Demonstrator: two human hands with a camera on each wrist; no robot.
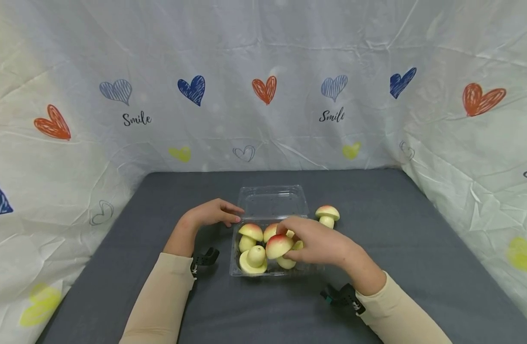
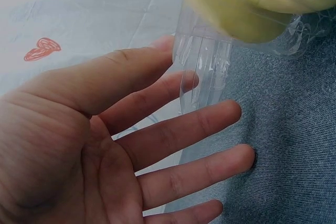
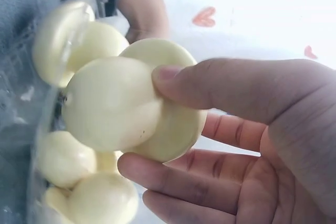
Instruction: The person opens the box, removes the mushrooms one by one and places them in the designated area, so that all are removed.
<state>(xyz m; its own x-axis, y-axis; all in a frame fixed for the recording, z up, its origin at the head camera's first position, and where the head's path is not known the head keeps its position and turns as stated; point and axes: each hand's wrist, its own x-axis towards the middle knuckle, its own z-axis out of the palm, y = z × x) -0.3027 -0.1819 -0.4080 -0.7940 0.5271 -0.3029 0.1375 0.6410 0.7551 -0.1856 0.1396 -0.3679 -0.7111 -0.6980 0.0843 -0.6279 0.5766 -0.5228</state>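
Observation:
My right hand [image 1: 319,241] holds a toy mushroom [image 1: 278,246] with a red-topped cap over the right part of a clear plastic box [image 1: 234,270]. In the right wrist view, the thumb and fingers grip this mushroom [image 3: 113,103] around its cap and pale stem. Several more mushrooms sit in the box, among them an upside-down one [image 1: 253,261] at the front left and an upright one [image 1: 251,232] behind it. My left hand [image 1: 211,213] is at the box's back left corner, thumb and fingertips at the plastic edge, fingers spread and fairly straight.
The box's clear lid [image 1: 273,200] lies folded back behind it. Another mushroom [image 1: 327,215] stands upright on the dark grey tabletop [image 1: 194,306], just right of the box. A white printed sheet [image 1: 229,57] hangs behind and at both sides.

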